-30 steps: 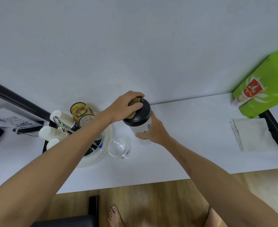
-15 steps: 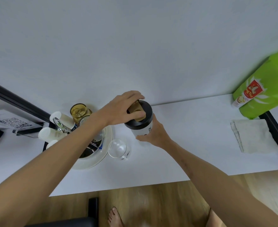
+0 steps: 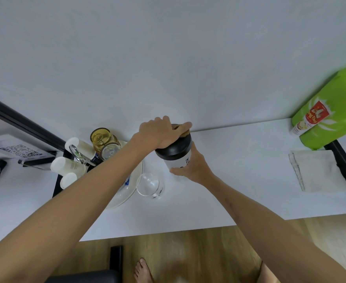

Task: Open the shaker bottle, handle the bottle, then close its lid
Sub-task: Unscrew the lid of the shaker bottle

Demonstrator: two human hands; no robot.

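The shaker bottle (image 3: 178, 162) stands upright on the white table (image 3: 239, 180) near the wall. Its body is frosted white with black lettering. A black lid (image 3: 175, 149) with a tan flip cap sits on top. My left hand (image 3: 159, 133) lies over the lid, fingers spread across the tan cap and the lid's rim. My right hand (image 3: 194, 168) wraps the lower body of the bottle from the right. Most of the cap is hidden under my left fingers.
A clear glass (image 3: 150, 185) lies just left of the bottle. A white plate (image 3: 127, 193) and a black tray with paper cups (image 3: 67, 166) and amber jars (image 3: 100, 137) sit further left. A folded cloth (image 3: 316, 170) and a green bag (image 3: 335, 107) lie at right.
My left hand has shifted on the lid, fingers now reaching over the tan cap toward the wall. The bottle stays in place in my right hand.
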